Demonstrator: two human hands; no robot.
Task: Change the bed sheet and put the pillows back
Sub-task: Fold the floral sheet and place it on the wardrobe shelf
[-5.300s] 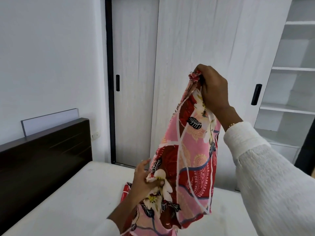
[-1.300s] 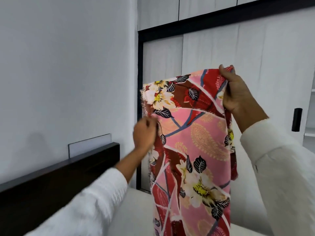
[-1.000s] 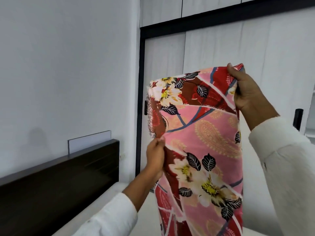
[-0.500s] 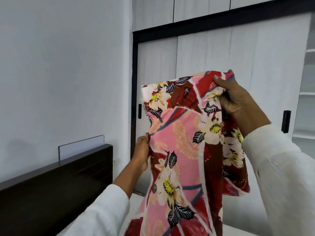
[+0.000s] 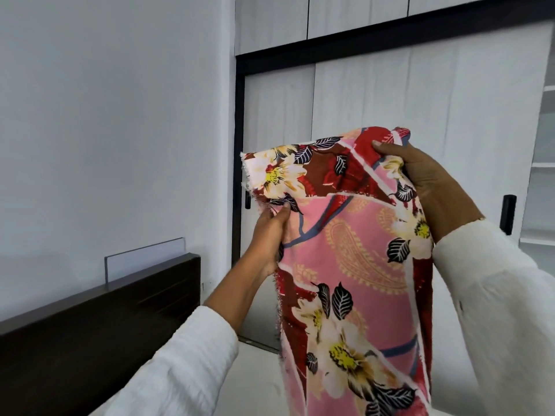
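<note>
Wardrobe: one, two sliding doors, behind the sheet.
Headboard: one, dark, lower left.
Sheet: one, floral, held up in the air, hanging down.
Hands: two; left pinches the sheet's left edge, right grips its top corner.

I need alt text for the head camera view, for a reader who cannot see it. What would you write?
A person in white sleeves holds up a pink and red floral bed sheet, the left hand gripping its left edge and the right hand gripping its top corner. Behind are a dark wooden headboard, a white wall and pale sliding wardrobe doors.
</note>
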